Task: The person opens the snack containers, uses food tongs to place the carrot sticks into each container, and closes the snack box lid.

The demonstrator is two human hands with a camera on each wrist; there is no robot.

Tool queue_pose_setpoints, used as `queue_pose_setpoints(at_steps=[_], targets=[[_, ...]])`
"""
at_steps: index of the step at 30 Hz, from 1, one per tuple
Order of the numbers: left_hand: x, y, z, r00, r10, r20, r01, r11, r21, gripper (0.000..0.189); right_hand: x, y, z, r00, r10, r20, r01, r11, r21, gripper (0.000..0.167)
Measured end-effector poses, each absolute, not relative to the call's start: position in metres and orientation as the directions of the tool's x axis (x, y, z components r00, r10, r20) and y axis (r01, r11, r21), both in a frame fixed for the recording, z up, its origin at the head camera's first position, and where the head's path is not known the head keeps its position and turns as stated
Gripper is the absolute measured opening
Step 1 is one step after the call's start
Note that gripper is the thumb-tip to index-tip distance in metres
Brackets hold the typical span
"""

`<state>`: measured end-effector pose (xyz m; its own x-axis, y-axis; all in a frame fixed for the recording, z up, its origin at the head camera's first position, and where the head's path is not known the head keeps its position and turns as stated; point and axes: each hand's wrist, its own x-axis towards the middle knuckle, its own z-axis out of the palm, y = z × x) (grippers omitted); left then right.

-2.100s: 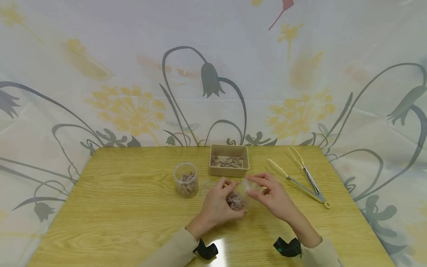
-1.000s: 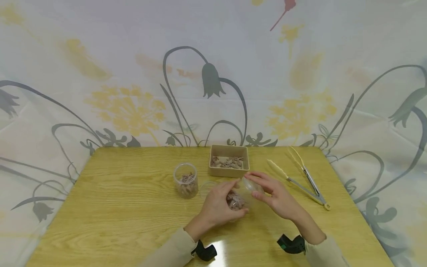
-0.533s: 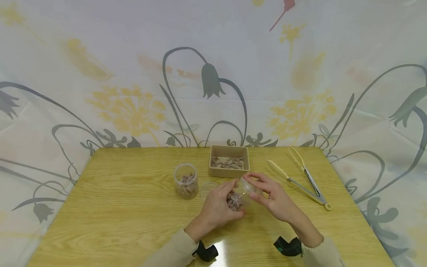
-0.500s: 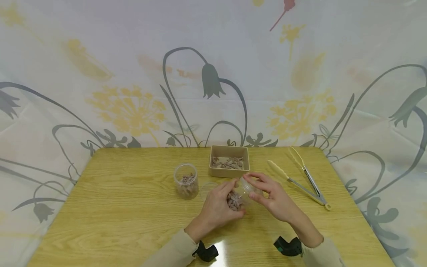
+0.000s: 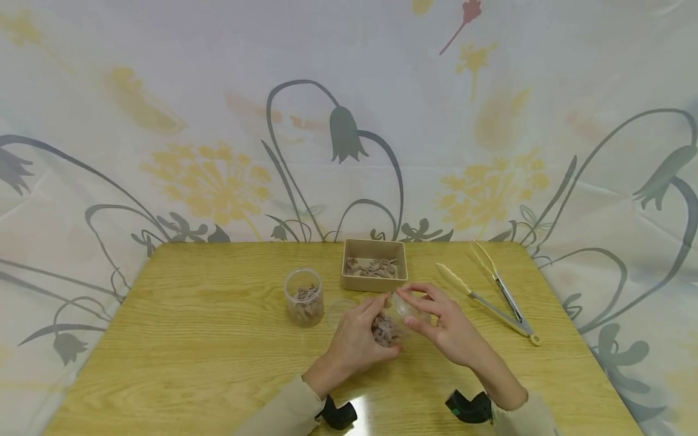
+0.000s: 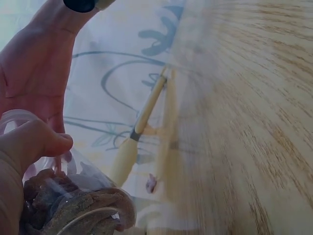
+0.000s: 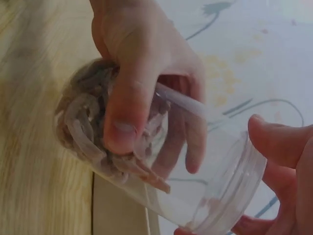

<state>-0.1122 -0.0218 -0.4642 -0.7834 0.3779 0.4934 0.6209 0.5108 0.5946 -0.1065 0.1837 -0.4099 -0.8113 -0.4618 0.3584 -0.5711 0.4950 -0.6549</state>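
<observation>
My left hand (image 5: pixel 354 340) grips a clear plastic jar (image 5: pixel 385 330) part-filled with brownish strips, perhaps dried meat or pet treats. The jar lies tilted, its mouth toward the right. At that end, my right hand (image 5: pixel 449 327) pinches a clear lid (image 5: pixel 402 304) between thumb and fingers. The right wrist view shows the ridged lid (image 7: pixel 234 188) sitting at the jar's mouth; whether it is fully seated cannot be told. Left fingers hide part of the jar's side. A second clear jar (image 5: pixel 304 306), lidless and holding similar strips, stands upright left of my left hand.
Behind the hands is a beige rectangular box (image 5: pixel 374 283) with loose strips inside. Spread tongs (image 5: pixel 504 303) lie at the right. A round clear disc, probably another lid (image 5: pixel 339 313), lies flat beside the upright jar. The wooden table (image 5: pixel 207 339) meets a patterned backdrop.
My right hand's fingers and wrist have turned slightly back and forth at the lid. My left hand keeps hold of the jar almost in place. Everything else stays where it was.
</observation>
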Motion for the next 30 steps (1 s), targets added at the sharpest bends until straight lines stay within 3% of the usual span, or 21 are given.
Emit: queue_pose_setpoints(at_steps=[7,16,21,30], targets=[[-0.112,-0.016,-0.467,-0.802,0.367,0.471,0.596,0.539,0.595,0.086,-0.111,0.178,-0.413,-0.845,-0.382,0.375,-0.535,0.566,-0.628,0.041],[-0.118,-0.017,-0.481,-0.864,0.416,0.284,0.463,0.432,0.774,0.099,-0.118,0.181,-0.420,-0.799,-0.420,0.431,-0.602,0.581,-0.548,0.044],[-0.122,-0.023,-0.482,-0.876,0.412,0.251,0.438,0.461,0.772,0.089,-0.124,0.182,-0.429,-0.765,-0.417,0.491,-0.638,0.593,-0.491,0.048],[-0.129,-0.041,-0.479,-0.856,0.391,0.339,0.485,0.380,0.787,0.064,-0.133,0.184,-0.436,-0.742,-0.392,0.544,-0.658,0.584,-0.475,0.050]])
